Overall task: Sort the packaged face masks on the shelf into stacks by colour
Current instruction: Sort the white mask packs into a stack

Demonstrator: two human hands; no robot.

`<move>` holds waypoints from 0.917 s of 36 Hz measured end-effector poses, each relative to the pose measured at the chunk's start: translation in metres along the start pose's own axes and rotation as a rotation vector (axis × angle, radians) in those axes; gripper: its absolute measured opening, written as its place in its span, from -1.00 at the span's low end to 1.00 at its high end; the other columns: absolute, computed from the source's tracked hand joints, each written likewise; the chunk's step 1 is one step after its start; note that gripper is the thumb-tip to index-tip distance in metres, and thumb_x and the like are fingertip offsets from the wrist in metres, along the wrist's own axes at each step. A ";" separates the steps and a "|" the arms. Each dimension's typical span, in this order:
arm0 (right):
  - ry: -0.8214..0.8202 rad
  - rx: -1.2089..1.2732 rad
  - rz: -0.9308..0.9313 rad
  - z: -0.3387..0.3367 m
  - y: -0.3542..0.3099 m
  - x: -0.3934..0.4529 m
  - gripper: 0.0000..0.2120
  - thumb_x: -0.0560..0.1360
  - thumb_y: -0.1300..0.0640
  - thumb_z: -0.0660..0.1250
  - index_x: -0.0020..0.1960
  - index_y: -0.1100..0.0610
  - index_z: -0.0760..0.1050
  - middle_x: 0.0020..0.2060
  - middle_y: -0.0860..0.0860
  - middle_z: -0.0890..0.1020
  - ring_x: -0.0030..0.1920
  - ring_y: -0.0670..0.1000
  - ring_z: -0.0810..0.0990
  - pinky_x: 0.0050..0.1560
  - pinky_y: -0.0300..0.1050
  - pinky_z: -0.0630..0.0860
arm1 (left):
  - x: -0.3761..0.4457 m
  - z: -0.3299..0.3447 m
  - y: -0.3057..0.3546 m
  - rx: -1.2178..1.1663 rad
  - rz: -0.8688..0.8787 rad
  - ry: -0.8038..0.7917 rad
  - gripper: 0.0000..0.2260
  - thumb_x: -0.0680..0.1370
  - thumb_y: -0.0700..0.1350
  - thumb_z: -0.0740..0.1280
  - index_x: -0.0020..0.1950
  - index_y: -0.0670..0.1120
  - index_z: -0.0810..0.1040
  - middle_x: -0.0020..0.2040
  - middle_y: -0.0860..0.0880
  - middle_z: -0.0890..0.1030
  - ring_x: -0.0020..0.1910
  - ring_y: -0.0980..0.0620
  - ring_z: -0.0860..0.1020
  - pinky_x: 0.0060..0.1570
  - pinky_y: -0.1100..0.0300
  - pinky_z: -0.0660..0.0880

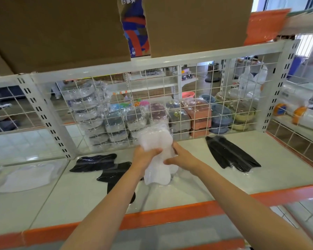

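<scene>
Left hand (145, 156) and right hand (181, 158) are gripping a bundle of white masks (156, 156) — fingers curled round crinkly clear wrapping. Flat black masks (231, 154) are lying on the smooth shelf (197, 186) — glossy film.

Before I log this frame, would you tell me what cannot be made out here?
Head view:
- White mask bundle: pack count blurred, covered by left hand and right hand.
- Black pack: partly behind the left forearm.
- White pack: blurred near the left edge.

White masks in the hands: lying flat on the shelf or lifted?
Lifted: both the left hand and right hand grip the white masks upright.
</scene>
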State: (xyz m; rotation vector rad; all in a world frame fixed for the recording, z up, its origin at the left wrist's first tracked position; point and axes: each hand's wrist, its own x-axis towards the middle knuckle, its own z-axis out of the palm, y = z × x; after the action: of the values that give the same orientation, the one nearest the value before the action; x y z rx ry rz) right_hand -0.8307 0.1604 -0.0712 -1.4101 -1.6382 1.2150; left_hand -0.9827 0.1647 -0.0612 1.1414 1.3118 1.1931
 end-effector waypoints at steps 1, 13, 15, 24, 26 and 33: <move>-0.010 0.012 0.017 -0.001 0.003 0.000 -0.29 0.41 0.26 0.42 0.46 0.06 0.17 0.23 0.00 0.43 0.25 0.03 0.41 0.21 -0.08 0.42 | 0.000 0.001 0.001 -0.033 -0.004 0.026 -0.76 0.39 -0.27 0.48 -0.08 -0.02 0.52 0.02 -0.12 0.62 0.02 -0.14 0.59 0.08 -0.12 0.54; 0.022 0.788 0.105 -0.014 0.011 -0.002 -0.15 0.17 -0.05 0.59 0.37 0.10 0.34 0.22 0.11 0.57 0.20 0.14 0.57 0.18 0.10 0.52 | 0.010 0.001 0.019 -0.766 -0.136 0.030 -0.55 0.42 -0.29 0.41 0.30 -0.15 0.45 0.23 -0.20 0.56 0.20 -0.21 0.53 0.25 -0.26 0.39; -0.045 0.810 0.046 -0.012 0.007 -0.004 -0.40 0.32 0.16 0.48 0.32 0.10 0.39 0.20 0.12 0.59 0.21 0.14 0.55 0.25 0.12 0.47 | 0.007 0.004 0.019 -0.744 -0.144 0.027 -0.54 0.41 -0.28 0.42 0.30 -0.14 0.45 0.23 -0.20 0.56 0.20 -0.20 0.53 0.25 -0.25 0.39; 0.302 0.434 0.088 -0.033 0.019 0.002 -0.46 0.35 0.33 0.44 0.28 0.07 0.41 0.16 0.10 0.55 0.17 0.13 0.51 0.26 0.12 0.46 | 0.006 -0.036 0.015 -0.361 -0.022 0.105 -0.57 0.45 -0.27 0.40 0.30 -0.15 0.44 0.19 -0.10 0.56 0.15 -0.07 0.55 0.23 -0.04 0.47; 0.310 0.363 0.084 -0.035 0.021 0.002 -0.40 0.36 0.30 0.45 0.35 0.11 0.38 0.18 0.11 0.54 0.17 0.13 0.52 0.27 0.12 0.45 | 0.004 -0.045 0.012 -0.099 0.045 0.108 -0.70 0.45 -0.24 0.41 0.17 -0.14 0.51 0.08 -0.03 0.58 0.11 -0.01 0.54 0.25 -0.01 0.41; 0.257 0.205 0.053 -0.027 0.026 -0.004 -0.51 0.40 0.35 0.39 0.30 0.17 0.38 0.15 0.05 0.48 0.16 0.04 0.45 0.15 -0.10 0.37 | -0.001 -0.058 -0.012 0.149 0.076 0.058 -0.77 0.46 -0.29 0.40 0.04 -0.09 0.47 0.11 -0.04 0.52 0.14 -0.04 0.50 0.14 -0.01 0.50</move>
State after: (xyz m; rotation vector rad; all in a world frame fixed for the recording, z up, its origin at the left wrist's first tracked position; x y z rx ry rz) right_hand -0.7961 0.1622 -0.0852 -1.4208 -1.2725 1.1426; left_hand -1.0403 0.1586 -0.0716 1.2811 1.4316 1.2069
